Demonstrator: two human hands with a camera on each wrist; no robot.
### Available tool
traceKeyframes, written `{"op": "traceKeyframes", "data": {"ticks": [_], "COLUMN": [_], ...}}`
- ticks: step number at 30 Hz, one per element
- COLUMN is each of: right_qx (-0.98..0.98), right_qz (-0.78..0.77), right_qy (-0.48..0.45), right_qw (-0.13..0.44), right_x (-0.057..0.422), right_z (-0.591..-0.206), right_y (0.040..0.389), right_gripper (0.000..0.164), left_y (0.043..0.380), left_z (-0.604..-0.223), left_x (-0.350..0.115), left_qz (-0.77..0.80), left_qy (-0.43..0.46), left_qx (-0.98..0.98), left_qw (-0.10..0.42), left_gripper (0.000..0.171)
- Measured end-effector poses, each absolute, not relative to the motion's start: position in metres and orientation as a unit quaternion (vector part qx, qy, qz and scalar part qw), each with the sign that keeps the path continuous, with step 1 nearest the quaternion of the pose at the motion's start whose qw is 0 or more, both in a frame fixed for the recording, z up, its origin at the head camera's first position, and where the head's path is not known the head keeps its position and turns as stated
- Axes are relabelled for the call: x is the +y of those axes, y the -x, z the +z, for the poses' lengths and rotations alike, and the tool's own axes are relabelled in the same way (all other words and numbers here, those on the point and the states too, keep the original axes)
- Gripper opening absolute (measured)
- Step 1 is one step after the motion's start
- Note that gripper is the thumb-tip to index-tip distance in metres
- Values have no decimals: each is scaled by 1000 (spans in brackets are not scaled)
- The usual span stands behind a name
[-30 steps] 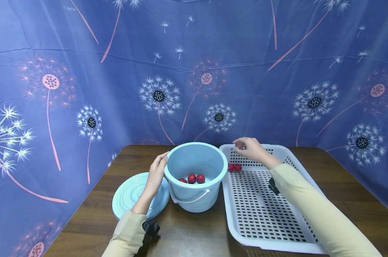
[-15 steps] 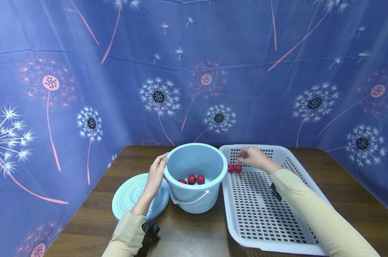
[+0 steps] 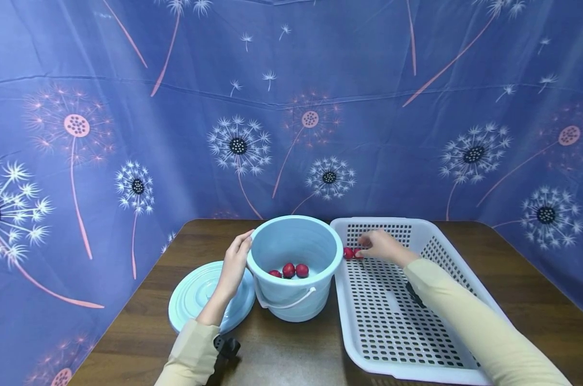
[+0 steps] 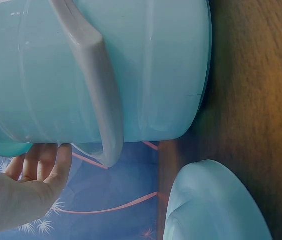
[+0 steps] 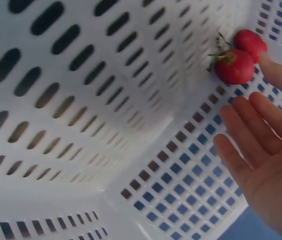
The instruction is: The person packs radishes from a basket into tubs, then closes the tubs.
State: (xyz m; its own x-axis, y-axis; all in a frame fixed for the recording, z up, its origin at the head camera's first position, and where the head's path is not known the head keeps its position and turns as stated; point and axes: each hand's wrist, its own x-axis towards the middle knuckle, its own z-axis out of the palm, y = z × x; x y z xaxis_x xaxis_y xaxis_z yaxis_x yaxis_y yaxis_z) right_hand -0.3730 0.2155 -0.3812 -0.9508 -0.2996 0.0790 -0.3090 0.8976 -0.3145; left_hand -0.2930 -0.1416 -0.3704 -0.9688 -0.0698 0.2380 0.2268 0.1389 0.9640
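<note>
My left hand (image 3: 236,261) rests against the outside of a light blue bucket (image 3: 293,308), just below its rim; in the left wrist view its fingers (image 4: 45,162) touch the bucket wall. Several red radishes (image 3: 289,269) lie at the bottom of the bucket. My right hand (image 3: 380,246) reaches into a white perforated basket (image 3: 393,311), beside two more radishes at its back left. In the right wrist view, the thumb tip is right at one radish (image 5: 251,45), while the other radish (image 5: 234,66) shows its green stem stub. The other fingers are extended, away from the radishes.
A round blue lid (image 3: 190,297) lies on the wooden table (image 3: 277,348), left of the bucket and partly behind my left forearm. The bucket's white handle (image 3: 291,304) hangs down in front. A blue dandelion-patterned cloth (image 3: 388,134) hangs behind the table.
My right hand has lowered from above the back of the basket down to the two radishes, now covering part of one. My left hand stays at the bucket.
</note>
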Motion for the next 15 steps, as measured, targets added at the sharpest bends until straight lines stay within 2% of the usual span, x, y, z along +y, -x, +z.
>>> {"op": "traceKeyframes", "data": {"ticks": [15], "right_qx": [-977], "right_qz": [164], "right_qy": [-134], "right_qw": [16], "right_x": [212], "right_z": [-394], "right_y": [371], "right_gripper": [23], "left_y": [292], "left_z": [-371], "left_x": [-140], "left_qz": [-655], "left_qy": [53], "left_qx": [-745], "left_qw": [119], "left_gripper": [41]}}
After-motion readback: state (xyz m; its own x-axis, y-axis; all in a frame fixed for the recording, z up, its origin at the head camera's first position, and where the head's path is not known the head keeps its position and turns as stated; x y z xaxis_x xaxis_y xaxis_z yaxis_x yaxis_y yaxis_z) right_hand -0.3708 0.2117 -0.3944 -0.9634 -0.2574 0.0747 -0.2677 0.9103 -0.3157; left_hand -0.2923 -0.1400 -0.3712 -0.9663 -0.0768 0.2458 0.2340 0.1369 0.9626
